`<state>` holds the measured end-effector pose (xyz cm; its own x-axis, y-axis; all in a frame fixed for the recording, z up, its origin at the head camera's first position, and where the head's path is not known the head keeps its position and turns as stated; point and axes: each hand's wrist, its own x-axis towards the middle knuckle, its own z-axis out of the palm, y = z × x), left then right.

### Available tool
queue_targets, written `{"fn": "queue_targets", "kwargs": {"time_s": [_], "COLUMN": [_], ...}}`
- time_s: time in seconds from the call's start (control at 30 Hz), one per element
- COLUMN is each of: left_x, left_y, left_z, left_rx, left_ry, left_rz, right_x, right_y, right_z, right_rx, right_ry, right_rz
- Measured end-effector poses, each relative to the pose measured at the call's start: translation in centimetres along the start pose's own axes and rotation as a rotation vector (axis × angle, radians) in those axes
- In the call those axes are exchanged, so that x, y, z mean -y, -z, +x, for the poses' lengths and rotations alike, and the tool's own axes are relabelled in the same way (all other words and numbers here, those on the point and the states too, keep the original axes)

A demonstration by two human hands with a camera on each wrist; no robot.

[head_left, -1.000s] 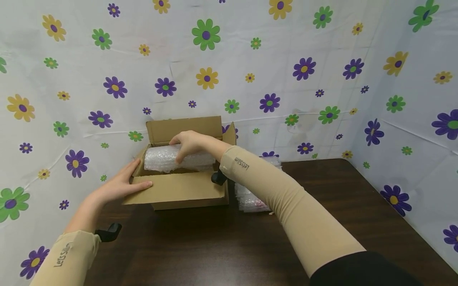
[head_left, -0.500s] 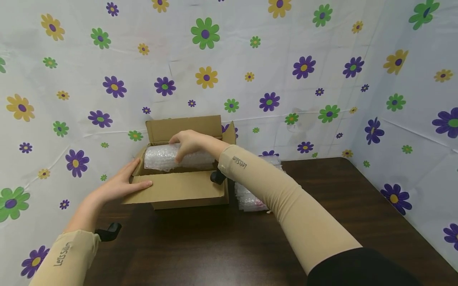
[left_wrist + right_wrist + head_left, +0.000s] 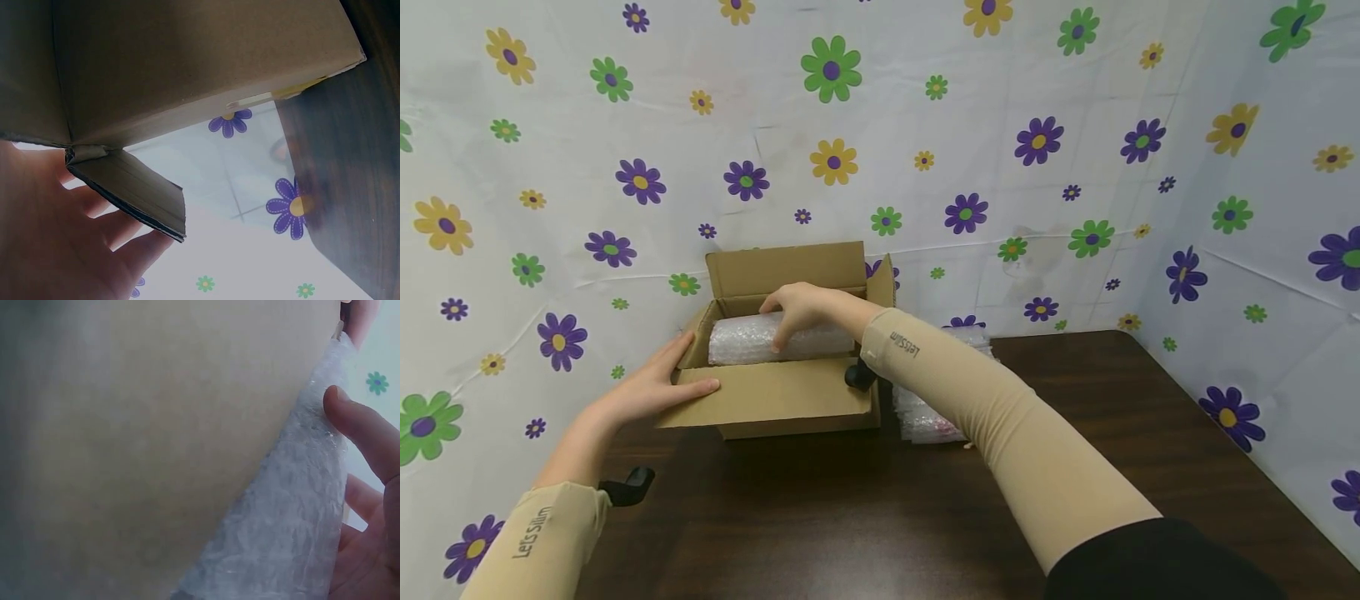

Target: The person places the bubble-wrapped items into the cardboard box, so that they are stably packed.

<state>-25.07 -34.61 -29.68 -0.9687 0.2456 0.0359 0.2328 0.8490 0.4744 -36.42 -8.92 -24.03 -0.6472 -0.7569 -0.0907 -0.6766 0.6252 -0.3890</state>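
Note:
An open cardboard box (image 3: 767,396) stands against the back wall with its flaps spread. Inside it lies a bubble-wrapped bundle (image 3: 741,340), long and clear-white. My right hand (image 3: 801,308) reaches in from above and grips the bundle, thumb on the near side and fingers over the far side. In the right wrist view the thumb (image 3: 359,428) presses the bubble wrap (image 3: 281,512), while the front flap covers much of that view. My left hand (image 3: 651,387) holds the box at its front left corner, thumb on the front flap and fingers behind the left flap (image 3: 134,184).
More bubble-wrapped packs (image 3: 925,417) lie on the dark wooden table (image 3: 820,517) just right of the box, partly hidden by the right forearm. A white flowered sheet (image 3: 895,108) hangs close behind the box and along the right side.
The bundle and my right hand have sunk slightly lower into the box and shifted a little right. My left hand has kept its place on the box.

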Motion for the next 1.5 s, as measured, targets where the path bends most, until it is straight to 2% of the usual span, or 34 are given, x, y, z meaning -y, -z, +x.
{"fn": "queue_targets", "kwargs": {"time_s": [0.2,0.37,0.6,0.93,1.27,1.5], "left_x": [0.0,0.0,0.1,-0.2,-0.2,-0.3], "left_y": [0.1,0.1,0.0,-0.1,0.1,0.1], "left_z": [0.0,-0.1,0.0,-0.1,-0.2,-0.3], "left_rx": [0.004,0.007,0.007,0.014,0.016,0.019], "left_ry": [0.0,-0.001,-0.003,-0.006,-0.012,-0.015], "left_rz": [-0.009,-0.013,-0.016,-0.031,-0.035,-0.035], "right_x": [-0.4,-0.6,-0.7,-0.4,-0.8,-2.7], "right_y": [0.4,0.6,0.9,3.1,6.1,6.6], "right_z": [-0.6,-0.9,-1.5,-3.2,-7.4,-11.5], "right_rx": [-0.029,-0.006,0.028,0.042,-0.011,-0.107], "right_ry": [0.046,0.049,0.033,0.069,0.155,0.25], "right_rz": [0.115,0.181,0.217,0.279,0.391,0.453]}}
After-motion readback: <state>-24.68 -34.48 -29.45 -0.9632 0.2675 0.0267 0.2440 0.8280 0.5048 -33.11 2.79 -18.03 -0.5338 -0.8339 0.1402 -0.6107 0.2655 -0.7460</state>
